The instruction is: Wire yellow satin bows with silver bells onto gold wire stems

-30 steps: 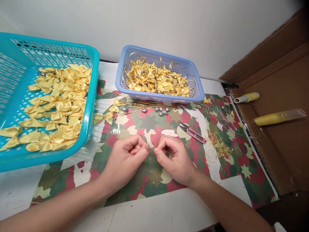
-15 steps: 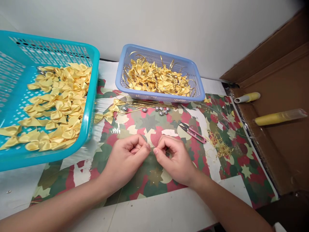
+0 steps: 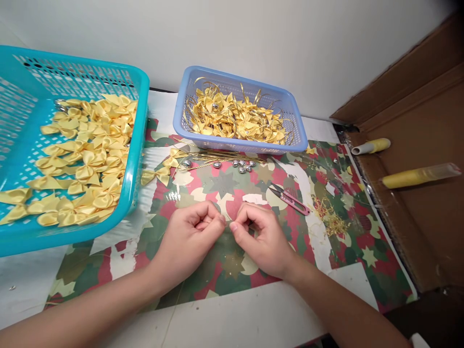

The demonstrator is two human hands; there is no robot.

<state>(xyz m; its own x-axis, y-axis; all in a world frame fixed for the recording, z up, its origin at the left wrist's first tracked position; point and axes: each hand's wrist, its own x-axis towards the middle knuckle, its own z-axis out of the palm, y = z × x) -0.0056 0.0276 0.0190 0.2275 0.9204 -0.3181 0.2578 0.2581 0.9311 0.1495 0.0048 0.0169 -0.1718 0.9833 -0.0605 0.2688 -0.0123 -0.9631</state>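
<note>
Over the middle of the patterned sheet (image 3: pixel 232 263), my left hand (image 3: pixel 195 232) is closed in a pinch, thumb against curled fingers. My right hand (image 3: pixel 259 234) pinches the same way, its fingertips just short of the left ones. Whatever they hold is too fine or hidden to make out. A thin pale thread (image 3: pixel 173 311) runs down toward the front edge below my left hand. Beyond the hands are several silver beads (image 3: pixel 242 166), a bundle of gold wires (image 3: pixel 224 157) and a yellow satin bow (image 3: pixel 156 176). Pink-handled thread snips (image 3: pixel 289 198) lie right of my right hand.
A turquoise basket (image 3: pixel 136 159) with yellow bows stands at the left. A blue basket (image 3: pixel 239 141) at the back holds bows with gold wires. Thread scraps (image 3: pixel 330 217) lie at the right. Two yellowish tubes (image 3: pixel 416 176) stick out from the cardboard (image 3: pixel 409 130).
Almost nothing differs. My hands stay pinched in the same place, with only a very slight shift of the right fingertips to the left.
</note>
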